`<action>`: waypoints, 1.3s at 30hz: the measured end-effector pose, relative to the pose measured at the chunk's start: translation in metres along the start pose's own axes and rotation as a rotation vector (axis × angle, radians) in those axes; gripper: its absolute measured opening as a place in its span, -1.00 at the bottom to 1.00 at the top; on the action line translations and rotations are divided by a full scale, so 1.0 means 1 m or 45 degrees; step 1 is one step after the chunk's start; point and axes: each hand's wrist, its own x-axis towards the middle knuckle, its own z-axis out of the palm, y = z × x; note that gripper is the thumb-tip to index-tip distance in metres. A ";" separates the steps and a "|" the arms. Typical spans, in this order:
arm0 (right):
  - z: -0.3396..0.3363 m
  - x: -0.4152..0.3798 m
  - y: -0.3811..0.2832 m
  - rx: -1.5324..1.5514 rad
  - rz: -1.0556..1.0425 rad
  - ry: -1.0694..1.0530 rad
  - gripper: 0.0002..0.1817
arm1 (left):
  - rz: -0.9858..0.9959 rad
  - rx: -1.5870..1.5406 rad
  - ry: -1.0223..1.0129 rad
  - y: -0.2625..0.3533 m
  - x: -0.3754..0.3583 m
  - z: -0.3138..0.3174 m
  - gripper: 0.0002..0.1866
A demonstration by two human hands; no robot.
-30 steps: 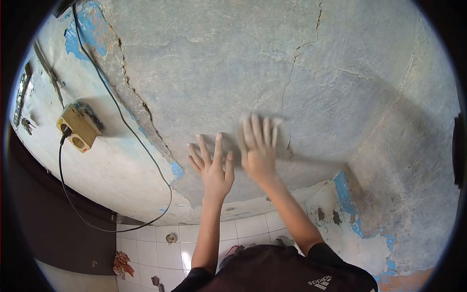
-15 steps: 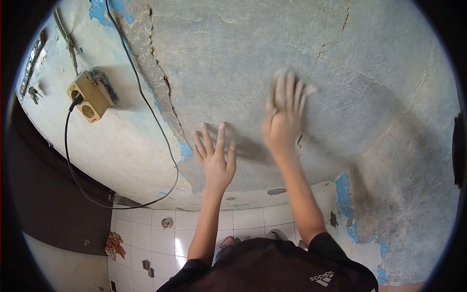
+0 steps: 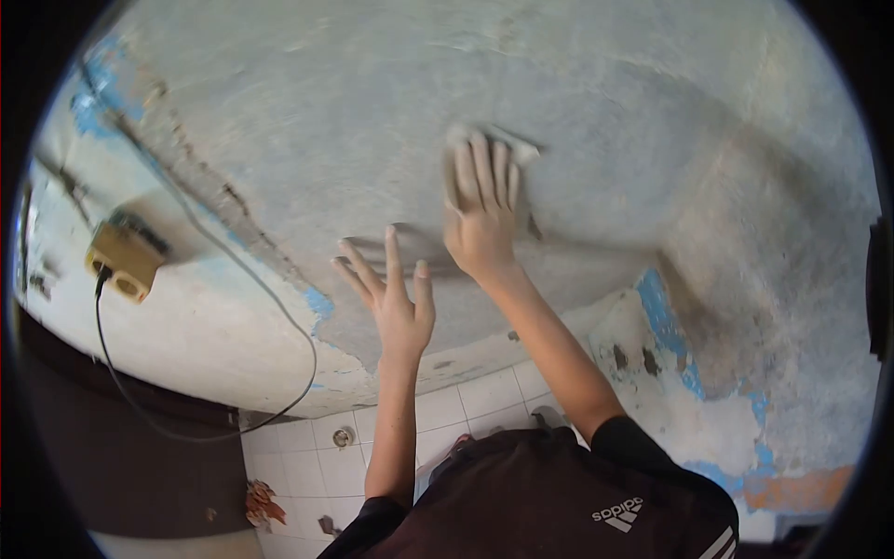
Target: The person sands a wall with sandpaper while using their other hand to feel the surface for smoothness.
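Observation:
My right hand (image 3: 482, 212) presses a pale grey sanding sheet (image 3: 515, 147) flat against the rough grey wall (image 3: 354, 121); only the sheet's top and right edges show past my fingers. My left hand (image 3: 393, 296) rests flat on the wall lower down and to the left, fingers spread, holding nothing. The wall is cracked, with blue paint patches (image 3: 663, 321) left at the lower right.
A tan socket box (image 3: 121, 256) hangs on the wall at the left, with a black cable (image 3: 200, 415) looping down from it. White floor tiles (image 3: 317, 466) lie below with a round drain (image 3: 343, 436) and a reddish scrap (image 3: 261, 503).
My right hand swept the sheet up the wall, then back to the left. The view swung and blurred. My left hand stayed flat on the wall.

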 end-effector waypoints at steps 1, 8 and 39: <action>-0.001 0.012 0.000 0.083 0.038 0.085 -0.33 | -0.011 0.000 -0.002 0.003 0.003 0.001 -0.40; 0.034 -0.130 -0.013 0.015 0.123 -0.235 -0.39 | 0.202 0.029 0.020 0.008 0.008 0.016 -0.41; 0.016 -0.235 0.059 0.295 1.065 0.174 -0.36 | 0.532 0.269 -0.283 0.094 0.031 0.090 -0.37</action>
